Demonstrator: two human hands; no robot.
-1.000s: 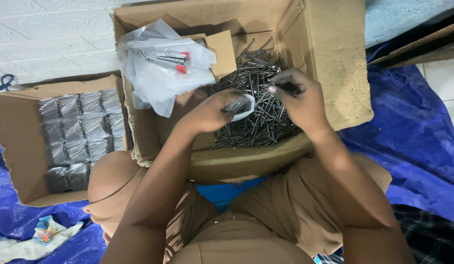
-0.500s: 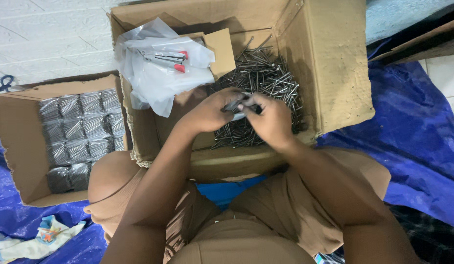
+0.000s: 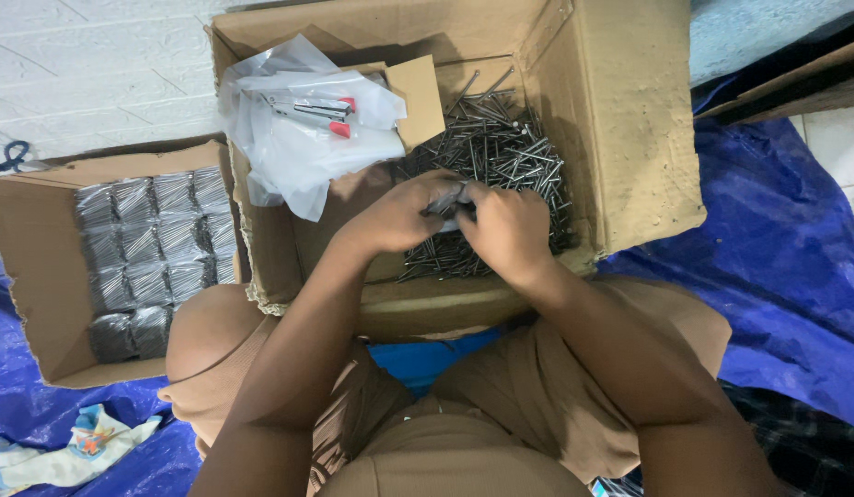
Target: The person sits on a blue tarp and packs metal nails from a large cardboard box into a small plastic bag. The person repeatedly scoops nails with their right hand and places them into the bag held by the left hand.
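Hands meet over an open cardboard box, seen from above by a head-worn camera looking down the person's own arms. The left hand (image 3: 395, 216) and the right hand (image 3: 505, 230) press close together, fingertips touching, and between them they pinch a small bundle of nails (image 3: 448, 197), a dark grey cluster only partly visible between the curled fingers. Both hands have their fingers drawn in narrow around that bundle; whether a wrapping lies around it cannot be told. Directly under and behind the hands, a loose heap of long grey nails (image 3: 501, 152) fills the right part of the large cardboard box (image 3: 629, 138), which stands just in front of the person's knees. In the left part of the same box lies a crumpled pile of clear plastic bags (image 3: 298, 152), and on top of it rests a metal tool with red tips (image 3: 312, 112), possibly a stapler. To the left, well apart from the hands, a smaller cardboard box (image 3: 31, 276) holds tidy rows of wrapped nail packets (image 3: 151, 248), silvery and dark. A blue tarp (image 3: 786, 258) covers the floor to the right and beneath the boxes. The person wears brown clothing, with both knees spread wide at the bottom of the view.
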